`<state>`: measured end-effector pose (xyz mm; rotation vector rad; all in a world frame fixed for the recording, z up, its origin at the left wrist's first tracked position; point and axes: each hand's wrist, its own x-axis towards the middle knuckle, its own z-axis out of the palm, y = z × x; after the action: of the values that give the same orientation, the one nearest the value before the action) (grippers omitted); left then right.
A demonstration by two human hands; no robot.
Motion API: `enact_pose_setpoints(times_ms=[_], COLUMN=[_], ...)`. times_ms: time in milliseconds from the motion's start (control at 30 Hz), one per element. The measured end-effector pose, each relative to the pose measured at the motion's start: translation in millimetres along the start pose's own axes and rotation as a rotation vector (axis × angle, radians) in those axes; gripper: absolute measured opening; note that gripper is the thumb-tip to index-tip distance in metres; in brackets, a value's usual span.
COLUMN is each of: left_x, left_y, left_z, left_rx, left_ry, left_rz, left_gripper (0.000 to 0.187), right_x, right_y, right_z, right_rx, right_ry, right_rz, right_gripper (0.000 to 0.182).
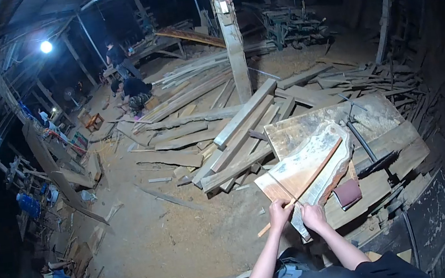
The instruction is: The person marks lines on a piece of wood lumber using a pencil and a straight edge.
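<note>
In front of me lies a pale live-edge wood slab (290, 169), with brown bark along its rim. A straight, narrow wooden strip (320, 166) runs diagonally over it, and its near end sticks out past my left hand (280, 214). That hand is closed around the strip, thumb on top. My right hand (313, 216) is beside it, fingers curled down at the slab's near edge. A thin dark rod (281, 183) crosses the slab, its lower end between my hands. Whether my right fingers hold it is hidden.
A reddish-brown sheet (348, 194), possibly sandpaper, lies right of the slab. Beyond it are a dark metal bar (363, 141) and a large board (369, 110). Stacked planks (239, 139) fill the space ahead, beside a post (234, 52). Several people work farther off.
</note>
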<state>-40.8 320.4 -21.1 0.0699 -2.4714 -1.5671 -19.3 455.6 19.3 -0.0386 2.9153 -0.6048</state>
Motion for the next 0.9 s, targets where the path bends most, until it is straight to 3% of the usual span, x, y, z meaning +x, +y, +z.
enact_pose_setpoints(times_ms=[133, 567, 800, 900], left_x=[0, -1, -2, -2], left_y=[-7, -6, -7, -11], left_z=[5, 6, 7, 6], left_rx=[-0.011, 0.018, 0.002, 0.008], left_ry=[0.057, 0.030, 0.019, 0.016], left_rz=[0.077, 0.028, 0.017, 0.043], left_gripper=[0.020, 0.019, 0.024, 0.027], right_x=[-23, -114, -154, -159], right_y=[6, 61, 92, 97], right_z=[-5, -28, -26, -8], right_rx=[-0.007, 0.038, 0.091, 0.324], right_ry=[-0.006, -0.083, -0.083, 0.133], right_rz=[0.006, 0.108, 0.055, 0.005], right_gripper=[0.032, 0.030, 0.030, 0.026])
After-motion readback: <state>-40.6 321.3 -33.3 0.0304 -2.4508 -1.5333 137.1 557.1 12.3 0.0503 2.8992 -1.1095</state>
